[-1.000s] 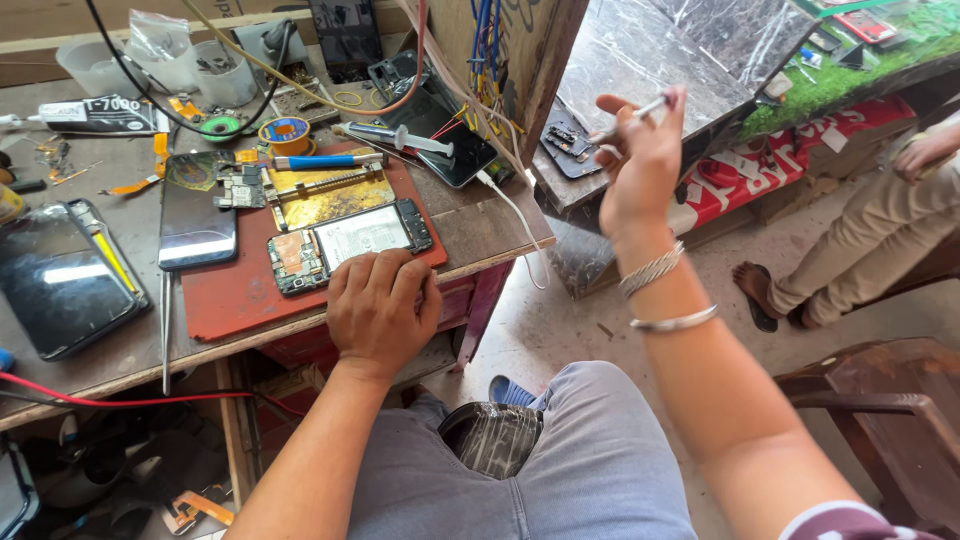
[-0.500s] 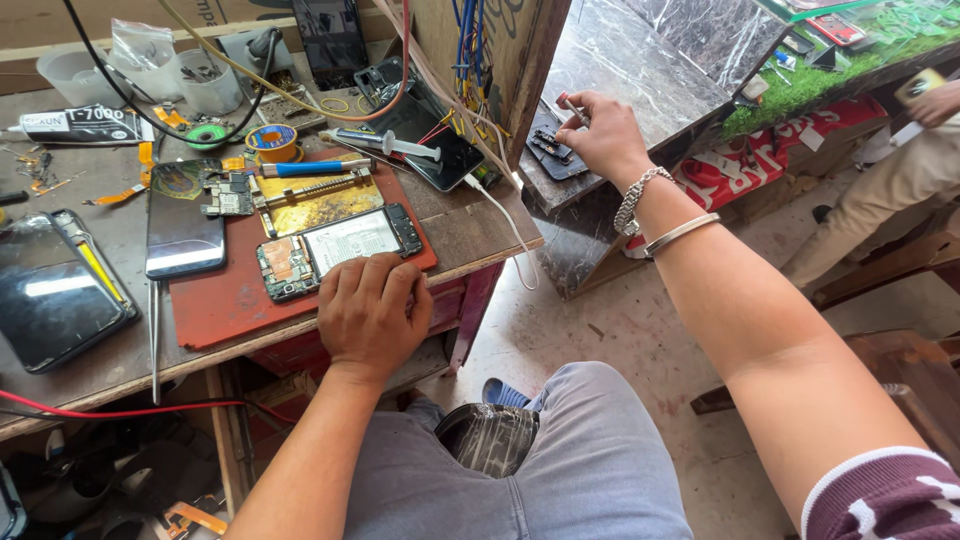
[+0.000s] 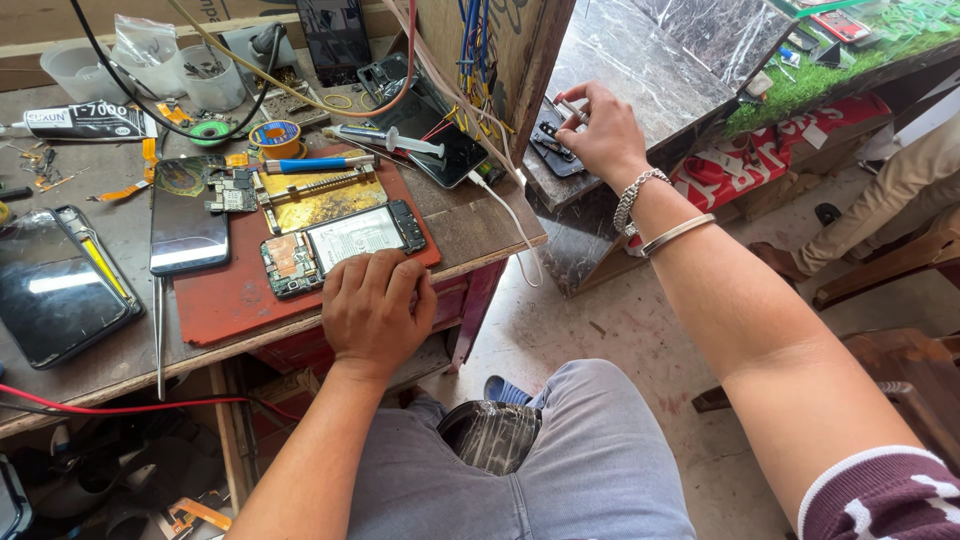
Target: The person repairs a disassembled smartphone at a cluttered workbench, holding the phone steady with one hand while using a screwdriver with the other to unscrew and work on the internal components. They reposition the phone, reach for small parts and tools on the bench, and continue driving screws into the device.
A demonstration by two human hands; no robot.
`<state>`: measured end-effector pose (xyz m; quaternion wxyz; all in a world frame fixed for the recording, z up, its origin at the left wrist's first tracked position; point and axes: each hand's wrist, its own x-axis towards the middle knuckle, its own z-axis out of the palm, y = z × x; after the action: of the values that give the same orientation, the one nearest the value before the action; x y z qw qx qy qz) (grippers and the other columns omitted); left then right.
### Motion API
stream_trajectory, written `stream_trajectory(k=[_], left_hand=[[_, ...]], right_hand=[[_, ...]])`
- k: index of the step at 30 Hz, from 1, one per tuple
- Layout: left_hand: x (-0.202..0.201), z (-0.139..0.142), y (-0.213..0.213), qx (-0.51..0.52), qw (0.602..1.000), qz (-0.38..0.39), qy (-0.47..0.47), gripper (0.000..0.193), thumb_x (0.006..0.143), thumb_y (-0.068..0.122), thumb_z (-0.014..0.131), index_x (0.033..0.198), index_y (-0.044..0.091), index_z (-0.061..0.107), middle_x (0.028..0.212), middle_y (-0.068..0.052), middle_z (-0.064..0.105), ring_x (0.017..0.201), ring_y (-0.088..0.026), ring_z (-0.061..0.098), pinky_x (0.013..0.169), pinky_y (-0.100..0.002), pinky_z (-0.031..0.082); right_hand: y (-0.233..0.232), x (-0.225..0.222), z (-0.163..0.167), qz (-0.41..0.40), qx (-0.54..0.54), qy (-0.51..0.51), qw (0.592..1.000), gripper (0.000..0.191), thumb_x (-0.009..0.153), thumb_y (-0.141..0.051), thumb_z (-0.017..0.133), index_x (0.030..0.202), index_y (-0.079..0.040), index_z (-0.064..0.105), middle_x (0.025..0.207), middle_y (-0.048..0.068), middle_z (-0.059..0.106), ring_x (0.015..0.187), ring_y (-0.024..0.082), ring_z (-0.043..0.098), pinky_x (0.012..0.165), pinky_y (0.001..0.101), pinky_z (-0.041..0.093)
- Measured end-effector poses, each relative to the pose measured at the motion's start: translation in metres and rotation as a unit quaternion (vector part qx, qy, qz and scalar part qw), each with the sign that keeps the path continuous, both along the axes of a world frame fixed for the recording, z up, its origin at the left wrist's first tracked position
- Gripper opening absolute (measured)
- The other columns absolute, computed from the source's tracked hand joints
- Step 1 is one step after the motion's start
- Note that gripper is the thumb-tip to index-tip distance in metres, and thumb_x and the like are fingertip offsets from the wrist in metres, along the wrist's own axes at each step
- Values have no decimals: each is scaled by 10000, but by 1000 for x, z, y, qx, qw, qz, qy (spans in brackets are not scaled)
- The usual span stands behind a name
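My left hand [image 3: 375, 305] lies palm-down on the near edge of a red work mat [image 3: 225, 295], holding nothing. Its fingertips are right below an opened phone [image 3: 340, 240] with its circuit board showing. My right hand [image 3: 600, 130], with two metal bracelets on the wrist, reaches over to a dark stone counter [image 3: 640, 60] on the right. Its fingers are pinched on a thin metal tool [image 3: 566, 106] above a small black part [image 3: 550, 150] lying on that counter.
A dark tablet [image 3: 55, 290], a black phone [image 3: 188, 225], long tweezers [image 3: 160, 330], a blue-handled screwdriver [image 3: 310, 163], a syringe [image 3: 385, 138], a solder reel [image 3: 275, 135] and cables crowd the wooden bench. Another person's leg [image 3: 890, 200] and a wooden chair [image 3: 900, 370] are at right.
My right hand came down from mid-air with the thin tool and settled on the black part on the counter. My left hand stayed on the mat.
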<state>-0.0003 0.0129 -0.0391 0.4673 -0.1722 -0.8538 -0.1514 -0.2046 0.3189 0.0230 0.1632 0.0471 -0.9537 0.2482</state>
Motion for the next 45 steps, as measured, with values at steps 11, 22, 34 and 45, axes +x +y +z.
stream_trajectory(k=[11,22,34,45], left_hand=[[0,1,0,3,1000,0,-1,96,907,201,709,955,151,643,1029,-12,663,975,-249,637,914,-421,478],[0,1,1,2,1000,-1,-4,99,903,198,712,953,151,640,1027,-12,660,973,-249,636,918,-421,478],[1,0,0,-3,1000,2,-6,94,906,203,711,963,157,651,1032,-10,663,980,-243,638,930,-419,481],[0,1,0,2,1000,-1,-3,94,904,198,709,961,155,648,1030,-10,664,974,-245,640,920,-418,481]], right_hand=[[8,19,4,51,55,72,995,379,832,-140,755,1194,-188,653,945,-15,775,855,238,725,743,403,549],[11,20,4,46,31,64,996,312,854,-180,758,1163,-210,726,980,-25,784,787,205,720,744,385,548],[14,8,-3,55,19,11,998,369,848,-199,837,1195,-168,716,987,-39,798,835,126,721,760,317,534],[24,4,-7,70,-64,52,994,454,826,-169,879,1209,-73,655,926,28,795,763,117,709,718,280,544]])
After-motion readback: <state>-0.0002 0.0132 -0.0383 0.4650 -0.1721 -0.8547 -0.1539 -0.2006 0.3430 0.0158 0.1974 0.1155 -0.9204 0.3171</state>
